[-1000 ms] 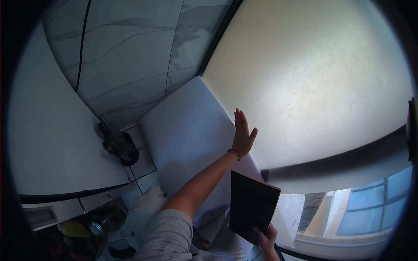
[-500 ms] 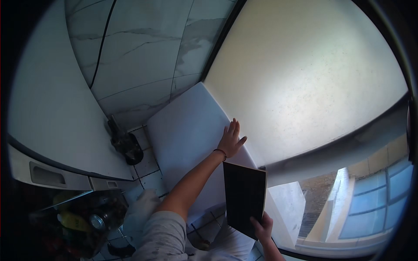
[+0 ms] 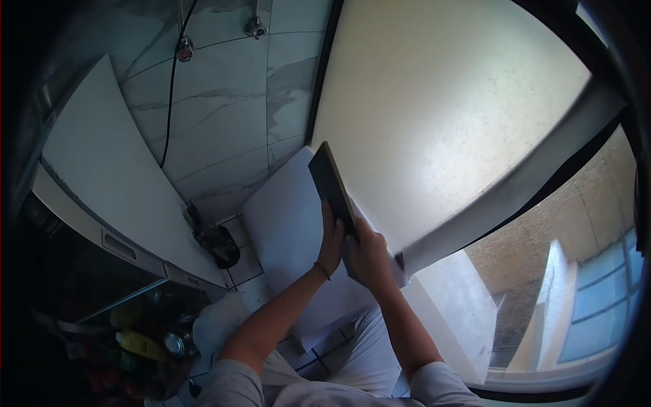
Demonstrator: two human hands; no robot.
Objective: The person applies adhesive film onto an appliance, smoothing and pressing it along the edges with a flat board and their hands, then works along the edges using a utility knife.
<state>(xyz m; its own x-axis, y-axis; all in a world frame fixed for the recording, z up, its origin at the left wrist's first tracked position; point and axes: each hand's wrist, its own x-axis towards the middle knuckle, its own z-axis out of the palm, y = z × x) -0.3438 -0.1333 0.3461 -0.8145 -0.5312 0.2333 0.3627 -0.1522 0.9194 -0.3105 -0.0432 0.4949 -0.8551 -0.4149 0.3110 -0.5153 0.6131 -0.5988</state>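
A thin, dark rectangular board (image 3: 327, 171) with a pale edge is tilted steeply above a white, smooth-topped block (image 3: 278, 203). On its left face lie the fingers of my left hand (image 3: 331, 241), close together, with a bracelet at the wrist. My right hand (image 3: 370, 252) is wrapped round the board's right edge, knuckles toward the bright pane. Both hands are near each other at the board's lower half. Where the left thumb sits is partly hidden. The board's exact kind does not show.
A large frosted pane (image 3: 447, 122) rises on the right, with an opening to the outdoors below it. At left stand a white appliance (image 3: 115, 156), a dark object (image 3: 215, 241) on the tiles, and a yellow bottle (image 3: 141, 344). Two valves (image 3: 255, 28) are on the marbled wall.
The board has risen from low on the right to over the white block and turned nearly edge-on. My left hand has left the block's edge and come onto the board.
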